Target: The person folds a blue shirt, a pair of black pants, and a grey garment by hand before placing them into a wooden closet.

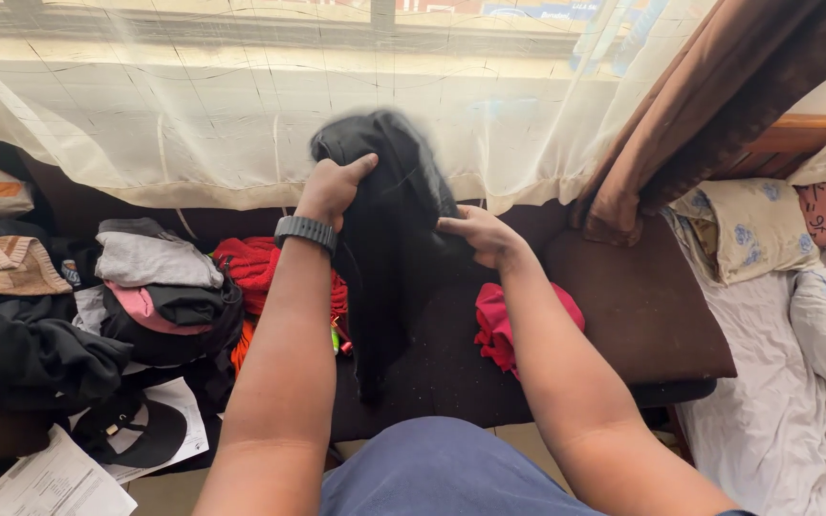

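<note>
A limp black fabric garment (389, 220) is gripped by the left hand (332, 186) and right hand (475, 234) above the dark brown bench (642, 306).

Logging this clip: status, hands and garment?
Left hand grips black garment at top. Right hand pinches its side. Garment hangs above bench. Red cloth below.

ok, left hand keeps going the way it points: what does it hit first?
The left hand grips the black garment, fingers aimed up and away. Past that cloth, the sheer white curtain over the window looks like the first thing met, though depth is hard to judge.
</note>
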